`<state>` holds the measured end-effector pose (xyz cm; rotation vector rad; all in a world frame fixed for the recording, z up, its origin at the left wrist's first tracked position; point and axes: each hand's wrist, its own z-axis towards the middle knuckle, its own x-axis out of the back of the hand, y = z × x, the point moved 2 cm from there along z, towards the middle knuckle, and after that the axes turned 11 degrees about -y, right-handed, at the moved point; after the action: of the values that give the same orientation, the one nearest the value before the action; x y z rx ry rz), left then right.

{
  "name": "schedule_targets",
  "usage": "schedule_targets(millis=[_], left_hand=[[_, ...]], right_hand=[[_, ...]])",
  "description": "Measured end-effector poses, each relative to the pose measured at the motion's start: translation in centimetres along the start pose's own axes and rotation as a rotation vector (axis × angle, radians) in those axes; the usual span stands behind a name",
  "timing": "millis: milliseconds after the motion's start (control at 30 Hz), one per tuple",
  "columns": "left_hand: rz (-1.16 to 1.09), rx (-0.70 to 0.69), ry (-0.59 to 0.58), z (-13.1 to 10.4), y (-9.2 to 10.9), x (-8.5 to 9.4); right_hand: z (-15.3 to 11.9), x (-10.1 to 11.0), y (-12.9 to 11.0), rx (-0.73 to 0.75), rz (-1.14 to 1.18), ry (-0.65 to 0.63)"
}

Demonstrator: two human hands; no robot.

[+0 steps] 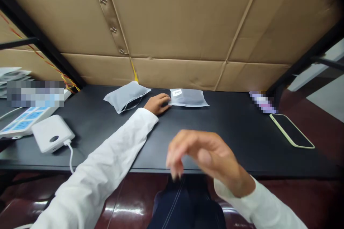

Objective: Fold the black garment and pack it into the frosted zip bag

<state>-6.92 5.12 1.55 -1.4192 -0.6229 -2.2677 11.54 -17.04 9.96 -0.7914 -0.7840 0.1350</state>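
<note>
On the black table, my left hand (158, 103) reaches forward, its fingertips at the left edge of a frosted pouch with a white label (189, 97). The fingers look curled in a pinch on that edge. Another frosted pouch (126, 95) lies just left of this hand, its opening edge toward me. My right hand (201, 154) hovers above the table's front edge, slightly blurred, with fingers bent and apart from the thumb, nothing between them.
At the left are a white power bank (53, 133) with a cable and a power strip (29, 116). A phone with a pale green case (291, 130) lies at the right. Cardboard (172, 18) stands behind the table (236, 139).
</note>
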Motion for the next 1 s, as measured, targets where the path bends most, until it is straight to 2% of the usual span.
schedule_targets(millis=[67,133,233,300,467,567,700,867,1000], left_hand=[[0.081,-0.074,0.036,0.1,0.5,0.1],[0.168,-0.125,0.067,0.2,1.0,0.1],[0.274,-0.206,0.127,0.3,2.1,-0.1],[0.324,-0.252,0.166,0.4,3.2,-0.3],[0.385,-0.289,0.189,0.9,6.1,-1.1],[0.372,-0.311,0.186,1.1,6.7,-1.1],[0.328,-0.26,0.196,1.1,5.8,-0.6],[0.266,-0.152,0.231,0.9,4.2,-0.2],[0.212,-0.122,0.219,1.1,4.0,-0.3]], right_hand=[[2.0,1.7,3.5,-0.097,-0.064,0.104],[3.3,3.1,8.0,-0.18,-0.25,0.212],[3.9,3.4,13.7,-0.205,-0.523,0.178],[3.7,3.1,15.7,-0.192,-0.698,0.177],[3.3,2.5,16.4,-0.114,-0.954,0.14],[3.3,3.0,16.6,-0.041,-1.051,0.091],[2.1,5.8,18.1,-0.019,-1.086,0.065],[-1.1,10.5,20.3,-0.124,-1.013,0.178],[-2.0,12.0,20.9,-0.169,-1.011,0.179]])
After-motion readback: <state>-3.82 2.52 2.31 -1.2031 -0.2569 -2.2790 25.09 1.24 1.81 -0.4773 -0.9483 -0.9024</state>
